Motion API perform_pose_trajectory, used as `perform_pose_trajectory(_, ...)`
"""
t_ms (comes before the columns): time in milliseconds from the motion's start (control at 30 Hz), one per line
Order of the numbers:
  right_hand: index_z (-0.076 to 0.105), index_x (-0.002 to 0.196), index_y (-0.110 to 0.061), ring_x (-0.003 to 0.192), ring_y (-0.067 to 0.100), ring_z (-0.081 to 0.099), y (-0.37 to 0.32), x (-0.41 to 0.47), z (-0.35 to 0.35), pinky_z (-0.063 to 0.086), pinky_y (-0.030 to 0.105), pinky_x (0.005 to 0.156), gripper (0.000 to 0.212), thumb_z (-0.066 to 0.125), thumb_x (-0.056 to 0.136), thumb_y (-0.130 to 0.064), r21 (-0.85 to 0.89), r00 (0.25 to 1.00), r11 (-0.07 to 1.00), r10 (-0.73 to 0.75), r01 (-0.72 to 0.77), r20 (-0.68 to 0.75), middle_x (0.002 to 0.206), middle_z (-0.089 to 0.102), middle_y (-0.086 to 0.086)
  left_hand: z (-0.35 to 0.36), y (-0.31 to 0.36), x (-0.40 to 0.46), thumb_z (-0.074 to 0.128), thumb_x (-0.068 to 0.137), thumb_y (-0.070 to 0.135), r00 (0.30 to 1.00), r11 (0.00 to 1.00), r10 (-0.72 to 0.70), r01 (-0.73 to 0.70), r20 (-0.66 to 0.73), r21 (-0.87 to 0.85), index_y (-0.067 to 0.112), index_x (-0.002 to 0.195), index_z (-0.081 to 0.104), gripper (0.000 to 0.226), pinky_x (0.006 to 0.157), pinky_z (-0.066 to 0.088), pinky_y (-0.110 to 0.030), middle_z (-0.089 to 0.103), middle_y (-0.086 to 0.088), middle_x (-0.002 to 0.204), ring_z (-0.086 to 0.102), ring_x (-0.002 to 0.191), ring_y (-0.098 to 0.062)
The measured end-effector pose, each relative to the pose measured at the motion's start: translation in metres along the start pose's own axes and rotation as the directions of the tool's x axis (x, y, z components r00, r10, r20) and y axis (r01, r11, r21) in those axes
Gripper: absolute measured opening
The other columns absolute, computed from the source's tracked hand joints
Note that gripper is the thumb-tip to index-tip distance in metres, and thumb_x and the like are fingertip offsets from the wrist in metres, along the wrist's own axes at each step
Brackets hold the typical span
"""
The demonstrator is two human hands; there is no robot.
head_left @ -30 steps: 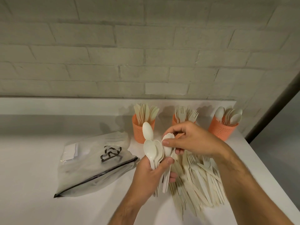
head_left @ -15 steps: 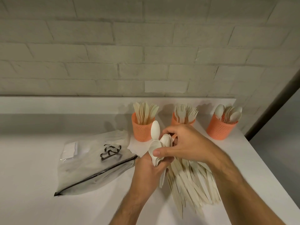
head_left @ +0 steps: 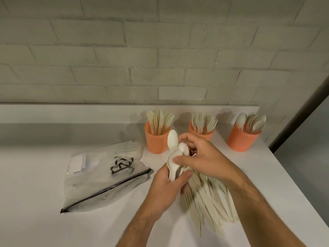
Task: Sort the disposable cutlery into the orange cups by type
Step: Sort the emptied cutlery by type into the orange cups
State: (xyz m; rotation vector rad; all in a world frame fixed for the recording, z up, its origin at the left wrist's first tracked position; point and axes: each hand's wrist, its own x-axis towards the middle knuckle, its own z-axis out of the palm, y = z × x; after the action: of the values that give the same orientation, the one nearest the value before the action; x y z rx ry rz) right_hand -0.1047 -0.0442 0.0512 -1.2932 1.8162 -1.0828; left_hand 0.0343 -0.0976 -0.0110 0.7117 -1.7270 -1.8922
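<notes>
Three orange cups stand along the back of the white table: the left cup (head_left: 155,141) holds knives, the middle cup (head_left: 201,132) forks, the right cup (head_left: 240,139) spoons. My left hand (head_left: 165,189) grips a bunch of cream spoons (head_left: 173,152) by their handles, bowls pointing up. My right hand (head_left: 203,157) closes over the bowls of the same bunch from the right, thumb pressed on the front spoon. A pile of loose cutlery (head_left: 211,202) lies on the table under my right forearm.
A clear zip bag (head_left: 106,175) with a black strip and black marking lies flat to the left of my hands. A low white ledge (head_left: 71,113) and a brick wall run behind the cups. The table's right edge (head_left: 293,184) drops off close to the spoon cup.
My right hand has come down onto the spoon bunch and closed around its bowls. The spoons are gathered tighter together. The view has shifted slightly down.
</notes>
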Motion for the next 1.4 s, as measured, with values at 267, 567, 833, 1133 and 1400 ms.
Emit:
perform_pose_trajectory(267, 0.068, 0.119, -0.03, 0.089, 0.005, 0.071, 0.01, -0.006, 0.011, 0.059, 0.033, 0.088, 0.035, 0.077, 0.086, -0.02, 0.037, 0.995, 0.999, 0.0, 0.004, -0.097, 0.104, 0.074, -0.011, 0.001, -0.011, 0.005, 0.058, 0.096, 0.023, 0.99, 0.971, 0.073, -0.044, -0.12, 0.234, 0.031, 0.122, 0.05, 0.028, 0.052, 0.056, -0.033, 0.064, 0.001, 0.078, 0.061, 0.052, -0.015)
perform_pose_trajectory(567, 0.069, 0.1, -0.03, 0.079, 0.013, 0.072, 0.014, 0.0, 0.014, 0.058, 0.031, 0.063, 0.024, 0.081, 0.08, -0.022, 0.052, 0.99, 0.999, 0.017, -0.01, -0.14, 0.091, 0.073, -0.008, 0.003, -0.014, 0.002, 0.069, 0.088, 0.027, 0.967, 0.913, 0.18, -0.095, -0.183, 0.397, 0.024, 0.114, 0.04, 0.039, 0.055, 0.049, -0.022, 0.063, 0.009, 0.08, 0.062, 0.069, -0.003)
perform_pose_trajectory(833, 0.066, 0.119, -0.032, 0.074, 0.033, 0.071, 0.02, 0.004, 0.012, 0.055, 0.032, 0.053, 0.037, 0.074, 0.087, -0.016, 0.106, 0.994, 0.994, 0.023, -0.012, -0.103, 0.092, 0.073, -0.001, 0.006, -0.014, -0.005, 0.066, 0.092, 0.02, 0.967, 0.952, 0.221, -0.186, -0.125, 0.242, 0.028, 0.113, 0.041, 0.034, 0.055, 0.048, -0.021, 0.071, 0.015, 0.089, 0.062, 0.064, -0.006)
perform_pose_trajectory(1133, 0.066, 0.115, -0.03, 0.061, 0.015, 0.045, 0.018, 0.001, 0.003, 0.033, 0.026, 0.048, 0.026, 0.059, 0.097, -0.012, 0.153, 0.996, 0.986, 0.057, -0.066, 0.063, 0.076, 0.064, -0.021, 0.0, -0.017, -0.006, 0.035, 0.105, 0.024, 0.979, 0.986, 0.163, -0.156, -0.12, 0.063, 0.025, 0.101, 0.041, 0.007, 0.054, 0.047, -0.03, 0.057, -0.007, 0.073, 0.047, 0.056, -0.012)
perform_pose_trajectory(1400, 0.062, 0.111, -0.027, 0.058, 0.005, 0.052, 0.018, 0.0, 0.005, 0.037, 0.021, 0.046, 0.02, 0.07, 0.093, -0.027, 0.209, 0.999, 0.977, 0.035, -0.038, 0.018, 0.078, 0.061, -0.01, 0.002, -0.015, -0.007, 0.04, 0.104, 0.02, 0.983, 0.992, 0.123, -0.12, -0.133, 0.028, 0.032, 0.1, 0.039, 0.013, 0.059, 0.049, -0.033, 0.066, -0.013, 0.083, 0.058, 0.071, -0.019)
